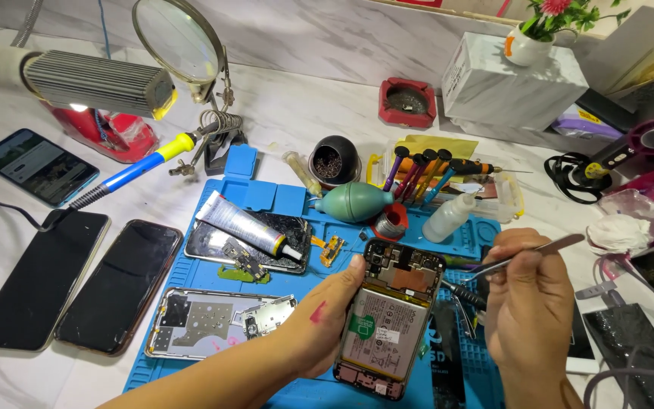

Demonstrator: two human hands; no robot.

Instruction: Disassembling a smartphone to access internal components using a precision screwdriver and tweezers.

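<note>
A white marble-patterned table [297,98] carries a blue work mat [266,197] at its centre. On the bare top to the left lie two dark phones [39,288] side by side, and a third phone [35,165] with a lit screen farther back. Behind the mat stand a red ashtray [407,102], a white box [512,87] and a magnifier stand [217,113]. A crumpled tissue [618,231] lies at the right.

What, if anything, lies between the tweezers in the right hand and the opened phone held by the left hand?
Nothing visible does: the metal tweezers in the right hand point at the opened back-less phone, held by the left hand, across an open gap.
</note>
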